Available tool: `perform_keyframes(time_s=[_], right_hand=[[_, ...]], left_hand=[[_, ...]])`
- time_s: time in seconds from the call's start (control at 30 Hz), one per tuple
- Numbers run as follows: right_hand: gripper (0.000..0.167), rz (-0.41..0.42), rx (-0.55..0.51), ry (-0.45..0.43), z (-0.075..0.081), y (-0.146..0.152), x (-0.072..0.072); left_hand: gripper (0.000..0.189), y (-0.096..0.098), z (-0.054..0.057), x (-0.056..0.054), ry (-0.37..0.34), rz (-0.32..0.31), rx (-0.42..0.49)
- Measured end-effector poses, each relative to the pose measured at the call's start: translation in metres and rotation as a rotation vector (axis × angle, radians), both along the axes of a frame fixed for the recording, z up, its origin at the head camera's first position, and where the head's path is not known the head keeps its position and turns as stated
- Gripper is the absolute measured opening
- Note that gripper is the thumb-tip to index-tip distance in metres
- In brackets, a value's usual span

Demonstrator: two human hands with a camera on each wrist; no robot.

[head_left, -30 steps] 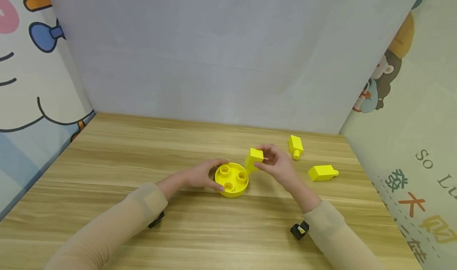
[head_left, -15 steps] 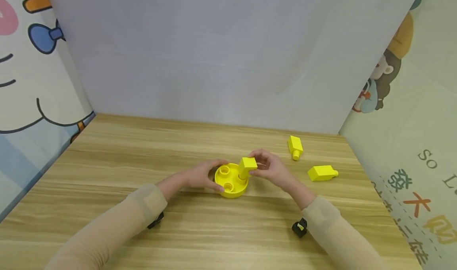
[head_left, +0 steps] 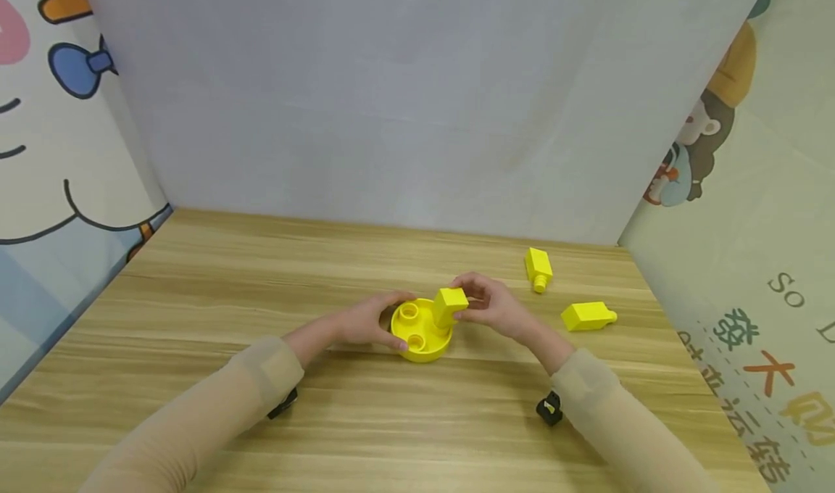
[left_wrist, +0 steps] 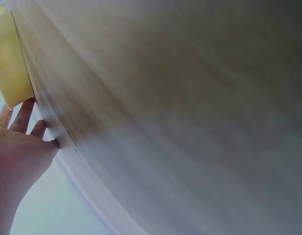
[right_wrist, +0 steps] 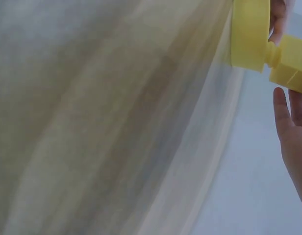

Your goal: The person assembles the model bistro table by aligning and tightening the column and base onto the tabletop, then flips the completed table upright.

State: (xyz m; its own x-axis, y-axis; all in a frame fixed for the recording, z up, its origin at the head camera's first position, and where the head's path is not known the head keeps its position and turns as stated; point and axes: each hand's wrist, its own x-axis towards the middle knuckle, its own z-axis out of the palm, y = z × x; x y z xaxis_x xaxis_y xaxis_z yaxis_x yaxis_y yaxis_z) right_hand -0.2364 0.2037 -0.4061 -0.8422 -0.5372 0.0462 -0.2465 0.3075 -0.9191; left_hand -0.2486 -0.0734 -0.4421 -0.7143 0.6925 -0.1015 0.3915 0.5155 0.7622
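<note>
A round yellow base [head_left: 422,356] with raised ring sockets lies on the table in the head view. My left hand [head_left: 362,322] holds its left side, thumb in front and fingers behind. With my right hand [head_left: 501,310] I pinch a yellow block leg [head_left: 449,307] that stands over the right-hand socket, knob end down. That socket is hidden behind the leg; two others show bare. In the right wrist view the leg's narrow neck [right_wrist: 272,55] meets the top side of the base [right_wrist: 250,34]. The left wrist view shows the base [left_wrist: 11,61] only in part, at my left fingertips.
Two similar yellow legs lie on the wooden table [head_left: 365,435] to the right: one farther back [head_left: 538,269], another nearer [head_left: 588,316]. A pale grey cloth wall [head_left: 391,101] rises behind, and printed cloths hang at both sides.
My right hand has carried the leg left and down onto the right-hand socket. In the last half second it has barely moved. The left hand has stayed on the base.
</note>
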Motion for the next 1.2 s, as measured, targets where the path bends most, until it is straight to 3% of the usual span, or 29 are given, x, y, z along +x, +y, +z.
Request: perform_keyframes(time_s=[0.2, 0.43, 0.57, 0.67, 1.0, 1.2], right_hand=[[0.044, -0.065, -0.002, 0.065, -0.003, -0.004, 0.007], [0.056, -0.098, 0.085, 0.221, 0.020, -0.020, 0.029], [0.053, -0.125, 0.119, 0.253, 0.006, -0.018, 0.021], [0.057, -0.133, 0.127, 0.227, -0.008, -0.017, 0.012], [0.052, -0.136, 0.127, 0.071, -0.008, -0.029, 0.007], [0.060, -0.037, 0.106, 0.038, -0.006, -0.028, 0.001]], left_hand=[[0.090, 0.001, -0.003, -0.002, 0.011, 0.003, -0.008], [0.090, 0.002, 0.000, 0.000, -0.002, 0.005, -0.008], [0.090, 0.003, 0.000, 0.000, 0.000, 0.008, -0.012], [0.091, 0.002, -0.001, -0.001, 0.003, 0.007, -0.010], [0.089, 0.002, 0.000, 0.001, -0.021, 0.009, 0.002], [0.089, 0.002, 0.001, 0.000, -0.024, 0.008, 0.006]])
